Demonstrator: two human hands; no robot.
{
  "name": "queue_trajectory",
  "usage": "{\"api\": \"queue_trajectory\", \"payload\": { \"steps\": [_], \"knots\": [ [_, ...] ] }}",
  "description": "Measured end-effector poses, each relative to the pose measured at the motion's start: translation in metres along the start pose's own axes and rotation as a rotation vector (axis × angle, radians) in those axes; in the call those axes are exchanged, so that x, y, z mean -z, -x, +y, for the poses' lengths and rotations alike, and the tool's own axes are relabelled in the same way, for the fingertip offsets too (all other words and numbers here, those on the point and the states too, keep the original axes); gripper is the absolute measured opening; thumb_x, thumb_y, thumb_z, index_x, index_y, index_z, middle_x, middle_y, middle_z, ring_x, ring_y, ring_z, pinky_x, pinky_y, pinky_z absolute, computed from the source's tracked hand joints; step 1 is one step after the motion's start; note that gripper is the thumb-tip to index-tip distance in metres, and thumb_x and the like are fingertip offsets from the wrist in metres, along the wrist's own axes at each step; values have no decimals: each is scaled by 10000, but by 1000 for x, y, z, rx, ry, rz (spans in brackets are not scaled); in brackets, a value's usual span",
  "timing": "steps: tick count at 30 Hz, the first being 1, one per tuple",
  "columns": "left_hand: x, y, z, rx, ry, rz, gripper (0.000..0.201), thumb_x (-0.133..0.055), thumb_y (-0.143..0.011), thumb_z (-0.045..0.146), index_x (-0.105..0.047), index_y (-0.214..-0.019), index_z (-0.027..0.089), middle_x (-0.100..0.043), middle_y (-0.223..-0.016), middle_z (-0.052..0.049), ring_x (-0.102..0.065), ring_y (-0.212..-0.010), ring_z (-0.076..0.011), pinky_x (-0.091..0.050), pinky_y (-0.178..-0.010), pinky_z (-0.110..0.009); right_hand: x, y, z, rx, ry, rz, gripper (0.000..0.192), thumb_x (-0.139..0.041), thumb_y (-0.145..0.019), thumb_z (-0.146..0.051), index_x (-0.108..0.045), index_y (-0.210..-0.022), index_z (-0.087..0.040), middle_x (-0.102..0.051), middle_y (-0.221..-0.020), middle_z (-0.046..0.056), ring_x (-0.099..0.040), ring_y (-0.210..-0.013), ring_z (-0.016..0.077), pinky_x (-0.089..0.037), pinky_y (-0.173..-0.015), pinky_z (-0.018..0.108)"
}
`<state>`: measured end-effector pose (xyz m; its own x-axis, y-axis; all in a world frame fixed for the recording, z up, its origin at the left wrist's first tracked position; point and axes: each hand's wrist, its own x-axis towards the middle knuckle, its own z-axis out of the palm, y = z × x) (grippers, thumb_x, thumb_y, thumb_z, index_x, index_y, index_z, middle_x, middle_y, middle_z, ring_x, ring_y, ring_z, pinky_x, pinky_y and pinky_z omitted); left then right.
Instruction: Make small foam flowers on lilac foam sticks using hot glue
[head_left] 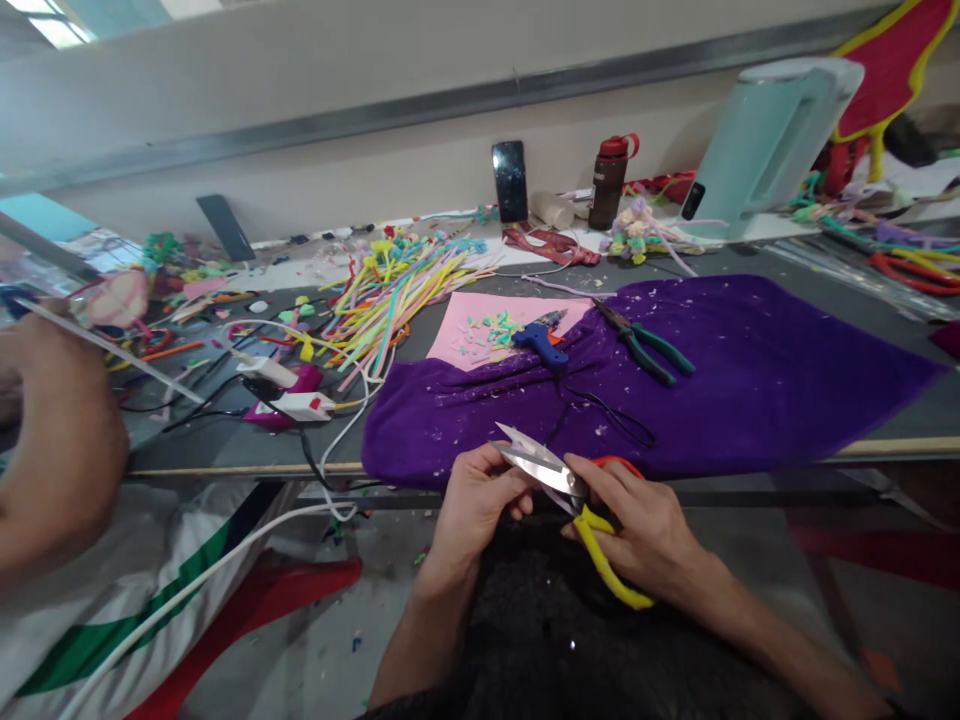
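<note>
Your right hand (649, 530) grips the open scissors (559, 475) by the handles at the tabletop's (247, 450) near edge; your left hand (476, 500) pinches near the blades, so mid-cut, close them carefully.

Shiny bare-metal scissors (541, 466). Fuzzy, lint-flecked purple cloth (720, 380) over a matt grey worktop (247, 445). Smooth pink paper sheet (480, 325), glossy plastic glue gun (541, 345).
</note>
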<state>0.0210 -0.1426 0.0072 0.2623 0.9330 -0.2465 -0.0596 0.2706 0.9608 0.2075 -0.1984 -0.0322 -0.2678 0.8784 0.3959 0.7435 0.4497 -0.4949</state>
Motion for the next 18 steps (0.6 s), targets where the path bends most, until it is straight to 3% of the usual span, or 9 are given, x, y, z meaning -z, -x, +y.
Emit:
{"api": "queue_trajectory", "payload": {
  "steps": [18],
  "knots": [
    [3, -2, -3, 11, -12, -14, 152, -694, -654, 257, -622, -682, 127, -573, -525, 21, -474, -392, -46, -375, -387, -150, 1, 2, 5, 10, -39, 0, 560, -590, -775, -304, -424, -1291, -163, -622, -947, 105, -609, -792, 190, -516, -679, 303]
  ]
}}
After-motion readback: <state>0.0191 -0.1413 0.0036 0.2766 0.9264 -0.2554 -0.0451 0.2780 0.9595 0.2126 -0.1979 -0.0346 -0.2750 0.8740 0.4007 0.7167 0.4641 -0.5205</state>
